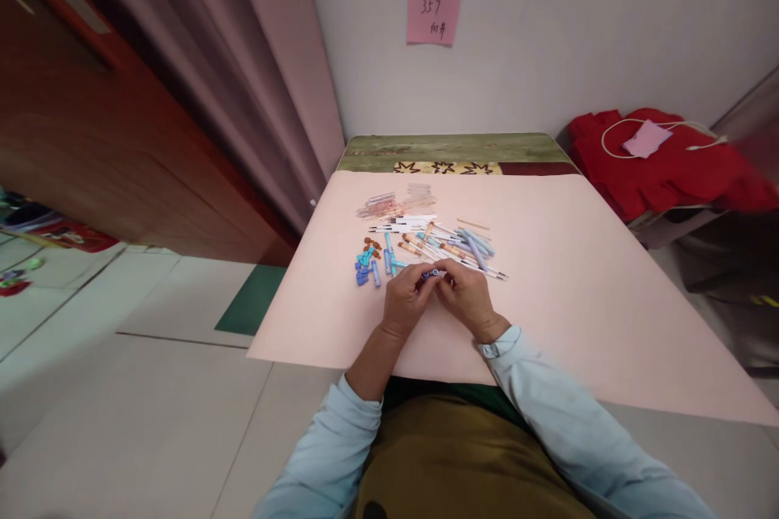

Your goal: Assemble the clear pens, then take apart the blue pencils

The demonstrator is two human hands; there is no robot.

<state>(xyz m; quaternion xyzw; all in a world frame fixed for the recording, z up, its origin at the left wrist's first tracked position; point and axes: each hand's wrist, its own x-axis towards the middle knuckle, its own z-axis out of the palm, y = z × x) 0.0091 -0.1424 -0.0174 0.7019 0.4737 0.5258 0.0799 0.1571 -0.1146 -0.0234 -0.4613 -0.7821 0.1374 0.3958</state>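
My left hand (406, 297) and my right hand (466, 296) meet over the pink table cover (548, 300), fingers pinched together on a small blue pen part (433, 272) held between them. Just beyond my hands lies a scatter of pen parts (450, 245): blue and grey barrels, white refills, orange-tipped pieces. Small blue caps (365, 269) and brown bits (371, 246) lie to the left of my left hand. Clear plastic sleeves (395, 203) lie at the far side of the pile.
A pink paper note (434, 4) hangs on the wall ahead. A red cloth (663, 162) with a white cable and a pink slip lies on a seat at the right. A curtain (243, 81) and a wooden door (91, 130) stand at the left.
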